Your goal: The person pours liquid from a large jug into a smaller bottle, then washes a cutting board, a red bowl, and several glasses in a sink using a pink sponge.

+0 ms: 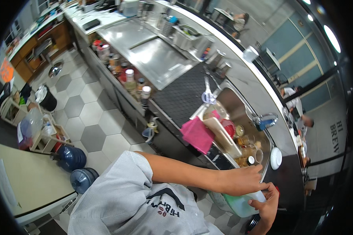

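Observation:
My left hand (pixel 242 179) reaches across my front at the near end of the sink (pixel 231 98). Its fingers are bent, and what they may hold is hidden. Beside it, my right hand (pixel 267 202) grips the end of a translucent plastic jug (pixel 238 202) with green on it or in it. The jug is tilted below my left wrist and partly hidden by it. A bit of red (pixel 277 191) shows behind my right fingers. Near my left hand, inside the sink, are several glasses (pixel 254 152), a white-capped container (pixel 250 160) and an off-white plastic tub (pixel 223 135).
A pink cloth (pixel 197 134) hangs over the sink's front edge. Scissors (pixel 208 93) lie on the black drain mat (pixel 179 88). Right of the sink, a white dish (pixel 276 158) sits on the counter. Large blue water bottles (pixel 72 158) stand on the floor at left.

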`<state>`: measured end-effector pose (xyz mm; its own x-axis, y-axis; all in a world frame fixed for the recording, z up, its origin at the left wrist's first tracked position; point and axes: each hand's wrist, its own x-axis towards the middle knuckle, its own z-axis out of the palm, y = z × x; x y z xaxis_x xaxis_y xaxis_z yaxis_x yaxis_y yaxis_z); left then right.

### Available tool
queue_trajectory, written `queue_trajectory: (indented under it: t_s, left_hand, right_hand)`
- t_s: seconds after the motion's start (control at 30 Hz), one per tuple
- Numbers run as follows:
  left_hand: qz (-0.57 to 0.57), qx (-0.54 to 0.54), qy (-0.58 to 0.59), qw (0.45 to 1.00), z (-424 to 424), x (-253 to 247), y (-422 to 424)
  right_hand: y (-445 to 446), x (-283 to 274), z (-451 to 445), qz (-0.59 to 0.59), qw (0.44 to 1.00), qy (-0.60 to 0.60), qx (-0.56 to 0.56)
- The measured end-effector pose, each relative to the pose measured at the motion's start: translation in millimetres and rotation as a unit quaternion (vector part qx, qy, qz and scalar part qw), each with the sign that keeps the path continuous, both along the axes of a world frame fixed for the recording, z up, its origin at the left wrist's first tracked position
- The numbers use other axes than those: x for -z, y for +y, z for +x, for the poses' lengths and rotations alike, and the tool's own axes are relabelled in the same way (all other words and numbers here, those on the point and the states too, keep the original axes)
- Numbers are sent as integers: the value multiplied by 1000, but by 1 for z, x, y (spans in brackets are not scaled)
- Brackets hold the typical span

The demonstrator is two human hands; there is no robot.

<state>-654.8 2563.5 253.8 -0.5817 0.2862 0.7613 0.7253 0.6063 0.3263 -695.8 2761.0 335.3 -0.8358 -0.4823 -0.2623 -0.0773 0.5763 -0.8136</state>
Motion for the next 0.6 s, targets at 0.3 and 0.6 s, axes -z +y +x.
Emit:
queue_trajectory:
  t_s: [0.3,0.6]
  left_hand:
    - [197,-139,38,970,209,70,-205]
    - [143,-557,-523,629,263,312,-531]
  right_hand:
    - [-178,49,97,30,986,-50,-156]
    - [-399,184,143,74,941,-86,-318]
